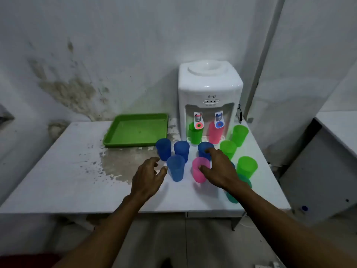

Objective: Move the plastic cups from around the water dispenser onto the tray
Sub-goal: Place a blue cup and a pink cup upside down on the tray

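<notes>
Several plastic cups stand on the white table in front of a white water dispenser (209,89). My left hand (147,176) is open, its fingertips just left of a light blue cup (176,169) and apart from it. My right hand (219,168) is spread over two cups: the thumb rests on the rim of a pink cup (199,174), a finger touches the rim of a dark blue cup (205,149). It grips neither. A green cup (194,135) and a pink cup (214,133) stand under the dispenser's taps. The green tray (119,139) lies bare to the dispenser's left.
Two more blue cups (163,149) (181,151) stand near the tray's front right corner. Green cups (239,135) (228,149) (246,166) line the table's right side, and a teal one (244,182) is partly hidden behind my right wrist. A stained patch (114,163) marks the tabletop.
</notes>
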